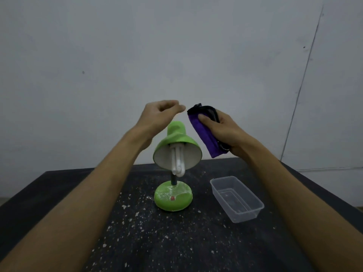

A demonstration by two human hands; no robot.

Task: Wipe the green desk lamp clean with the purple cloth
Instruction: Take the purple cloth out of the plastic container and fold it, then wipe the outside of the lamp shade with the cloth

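The green desk lamp (pixel 177 142) stands on the dark table (pixel 59 193), its shade tilted toward me with a white bulb (pixel 177 165) showing inside. White dust covers its round base (pixel 173 197). My right hand (pixel 222 130) grips the folded purple cloth (pixel 204 134) with black trim, held in the air just right of the shade. My left hand (pixel 160 114) hovers above the top of the shade with its fingers loosely curled and holds nothing.
A clear plastic container (pixel 236 199) sits on the table to the right of the lamp base. White specks and dust are scattered over the tabletop around the lamp. A plain grey wall stands behind the table.
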